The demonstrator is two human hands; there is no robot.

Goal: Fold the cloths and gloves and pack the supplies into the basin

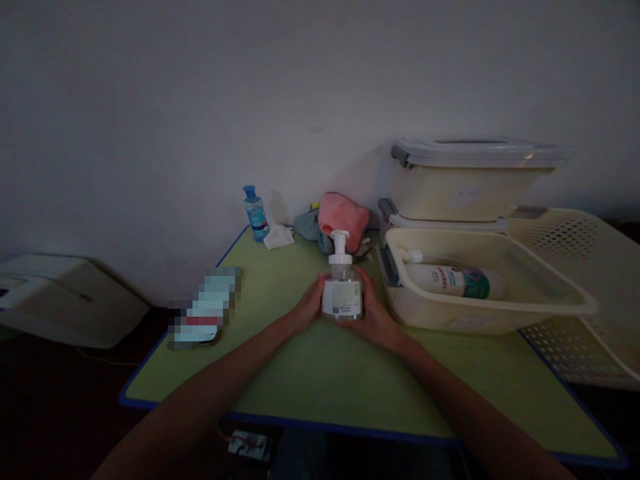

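Between my two hands stands a clear pump bottle (342, 293) with a white pump head and a printed white label facing me. My left hand (311, 305) is closed around its left side. On the other side my right hand (376, 313) grips it, fingers partly hidden behind the bottle. It is upright over the middle of the green table (300, 380); whether its base touches the tabletop I cannot tell. Behind it lie a pink cloth (343, 217) and a grey-green cloth (309, 227).
A cream bin (450, 320) at the right holds a white pump bottle (440, 279) lying on its side. Behind it is a lidded bin (450, 190), and a perforated basket (565, 233) is farther right. A blue bottle (257, 217), crumpled tissue (279, 236) and blurred phone-like object (207, 307) are left.
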